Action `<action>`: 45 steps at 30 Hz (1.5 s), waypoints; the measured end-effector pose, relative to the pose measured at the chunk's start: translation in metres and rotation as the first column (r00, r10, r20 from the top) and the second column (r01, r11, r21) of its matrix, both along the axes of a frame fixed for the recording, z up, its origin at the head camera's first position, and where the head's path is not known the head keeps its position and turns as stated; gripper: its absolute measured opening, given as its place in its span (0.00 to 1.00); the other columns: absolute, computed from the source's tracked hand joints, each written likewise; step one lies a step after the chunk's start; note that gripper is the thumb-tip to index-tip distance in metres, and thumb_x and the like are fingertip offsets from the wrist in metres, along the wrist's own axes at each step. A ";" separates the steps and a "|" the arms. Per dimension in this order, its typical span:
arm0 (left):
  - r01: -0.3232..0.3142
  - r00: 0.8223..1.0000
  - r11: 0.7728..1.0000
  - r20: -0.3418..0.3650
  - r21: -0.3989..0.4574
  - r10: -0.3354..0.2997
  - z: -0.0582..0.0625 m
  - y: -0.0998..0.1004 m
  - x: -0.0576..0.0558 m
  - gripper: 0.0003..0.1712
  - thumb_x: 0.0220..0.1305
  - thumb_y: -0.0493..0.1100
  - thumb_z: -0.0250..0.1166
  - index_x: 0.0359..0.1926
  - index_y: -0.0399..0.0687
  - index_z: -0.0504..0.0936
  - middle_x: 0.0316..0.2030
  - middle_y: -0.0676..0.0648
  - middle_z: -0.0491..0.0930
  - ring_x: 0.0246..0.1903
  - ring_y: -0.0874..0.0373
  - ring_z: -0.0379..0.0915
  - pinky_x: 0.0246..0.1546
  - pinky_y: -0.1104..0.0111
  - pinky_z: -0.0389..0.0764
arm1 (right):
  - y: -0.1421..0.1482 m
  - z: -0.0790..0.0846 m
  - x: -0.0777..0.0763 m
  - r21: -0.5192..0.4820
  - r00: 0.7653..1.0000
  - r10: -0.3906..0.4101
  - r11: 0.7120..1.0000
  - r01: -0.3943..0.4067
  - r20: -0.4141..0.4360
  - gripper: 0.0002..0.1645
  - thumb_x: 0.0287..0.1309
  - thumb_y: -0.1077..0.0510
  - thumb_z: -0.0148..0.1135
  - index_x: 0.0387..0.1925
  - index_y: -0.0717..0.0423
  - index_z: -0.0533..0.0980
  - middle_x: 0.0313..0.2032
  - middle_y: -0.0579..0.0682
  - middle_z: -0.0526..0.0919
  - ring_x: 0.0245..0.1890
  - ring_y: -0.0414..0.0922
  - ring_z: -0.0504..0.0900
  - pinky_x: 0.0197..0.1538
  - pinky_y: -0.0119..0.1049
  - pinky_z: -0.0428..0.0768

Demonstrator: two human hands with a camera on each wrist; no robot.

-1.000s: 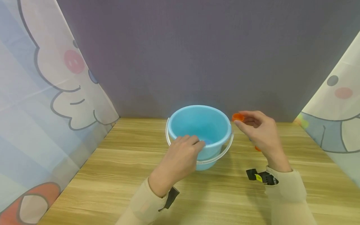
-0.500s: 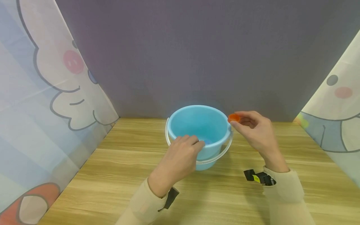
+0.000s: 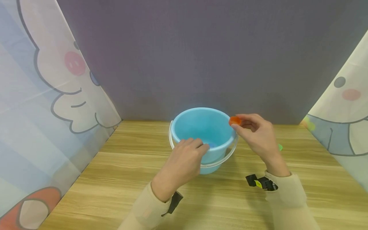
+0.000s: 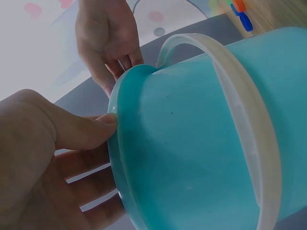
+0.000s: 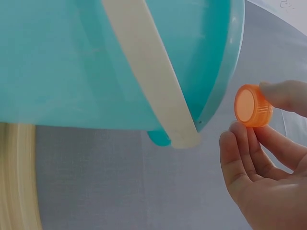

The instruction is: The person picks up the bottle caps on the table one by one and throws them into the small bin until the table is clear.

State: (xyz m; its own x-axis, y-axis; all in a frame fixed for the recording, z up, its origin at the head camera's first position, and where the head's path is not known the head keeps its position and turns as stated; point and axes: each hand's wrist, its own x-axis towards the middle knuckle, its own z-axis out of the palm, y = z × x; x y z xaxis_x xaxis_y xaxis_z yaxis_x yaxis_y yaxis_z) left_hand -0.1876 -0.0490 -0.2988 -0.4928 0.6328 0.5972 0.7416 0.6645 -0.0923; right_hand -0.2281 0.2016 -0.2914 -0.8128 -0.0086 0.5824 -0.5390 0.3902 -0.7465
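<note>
A light blue bucket point(image 3: 214, 156) stands upright on the table, its white handle point(image 3: 218, 163) hanging down at the front. My left hand point(image 3: 184, 159) grips the bucket's near rim, thumb outside and fingers over the inner side. Between thumb and fingertips, my right hand point(image 3: 260, 137) pinches an orange bottle cap point(image 5: 253, 105) with ribbed sides. In the head view the cap is at the bucket's right rim, above the table. Something bluish point(image 3: 212, 145) shows at the bucket's bottom, mostly hidden by my left hand.
A small green piece point(image 3: 280, 147) lies on the wooden table point(image 3: 115, 185) behind my right wrist. The left wrist view shows a blue piece point(image 4: 242, 19) beside an orange one point(image 4: 238, 5) on the table. A grey panel point(image 3: 201, 57) rises behind; printed curtains flank both sides.
My right hand has moved left with the orange bottle cap, up to the bucket's right rim. The green piece has come into sight behind the wrist. My left hand has stayed on the rim.
</note>
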 end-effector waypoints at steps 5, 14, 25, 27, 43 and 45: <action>-0.002 1.000 1.000 0.007 -0.002 0.002 0.000 0.000 0.000 0.17 0.47 0.22 0.60 0.34 0.46 0.81 0.27 0.52 0.76 0.24 0.56 0.68 0.25 0.67 0.67 | -0.004 -0.001 0.000 -0.013 1.000 0.011 1.000 -0.011 -0.013 0.21 0.58 0.64 0.71 0.54 0.65 0.82 0.45 0.54 0.81 0.42 0.39 0.82 0.48 0.23 0.79; -0.002 1.000 1.000 0.011 -0.008 0.003 0.000 -0.001 0.000 0.19 0.47 0.23 0.63 0.38 0.46 0.83 0.31 0.51 0.79 0.27 0.55 0.72 0.27 0.66 0.70 | -0.010 -0.002 0.000 -0.030 0.999 0.035 0.999 -0.036 -0.027 0.20 0.59 0.65 0.70 0.53 0.67 0.81 0.45 0.56 0.81 0.42 0.41 0.81 0.50 0.24 0.78; -0.007 1.000 1.000 0.005 -0.020 0.007 0.000 -0.001 0.000 0.20 0.45 0.23 0.65 0.40 0.45 0.84 0.31 0.51 0.80 0.27 0.55 0.73 0.27 0.67 0.71 | -0.019 -0.006 -0.002 -0.015 0.998 0.050 0.999 -0.051 -0.039 0.19 0.59 0.65 0.70 0.52 0.67 0.81 0.44 0.55 0.81 0.41 0.41 0.81 0.50 0.26 0.79; -0.007 1.000 1.000 0.006 -0.021 0.007 0.001 0.000 0.000 0.20 0.45 0.23 0.65 0.40 0.45 0.84 0.31 0.51 0.80 0.27 0.55 0.72 0.27 0.67 0.71 | -0.021 -0.006 -0.002 -0.013 0.998 0.057 0.998 -0.057 -0.036 0.19 0.59 0.65 0.71 0.52 0.67 0.81 0.44 0.55 0.81 0.41 0.41 0.81 0.51 0.27 0.79; -0.008 1.000 1.000 -0.007 -0.020 0.008 0.001 -0.001 0.001 0.18 0.47 0.23 0.63 0.38 0.45 0.84 0.30 0.51 0.79 0.26 0.56 0.71 0.26 0.67 0.70 | -0.031 -0.009 -0.001 -0.003 0.998 0.067 0.998 -0.067 -0.018 0.18 0.59 0.62 0.72 0.51 0.63 0.83 0.45 0.53 0.81 0.41 0.42 0.81 0.51 0.28 0.79; -0.010 1.000 1.000 -0.007 -0.021 0.010 0.001 -0.001 0.001 0.19 0.47 0.23 0.63 0.38 0.45 0.84 0.30 0.51 0.79 0.26 0.56 0.70 0.26 0.68 0.69 | -0.032 -0.009 -0.001 0.002 0.998 0.068 0.998 -0.068 -0.017 0.18 0.59 0.62 0.72 0.51 0.63 0.83 0.45 0.53 0.81 0.41 0.42 0.81 0.51 0.28 0.79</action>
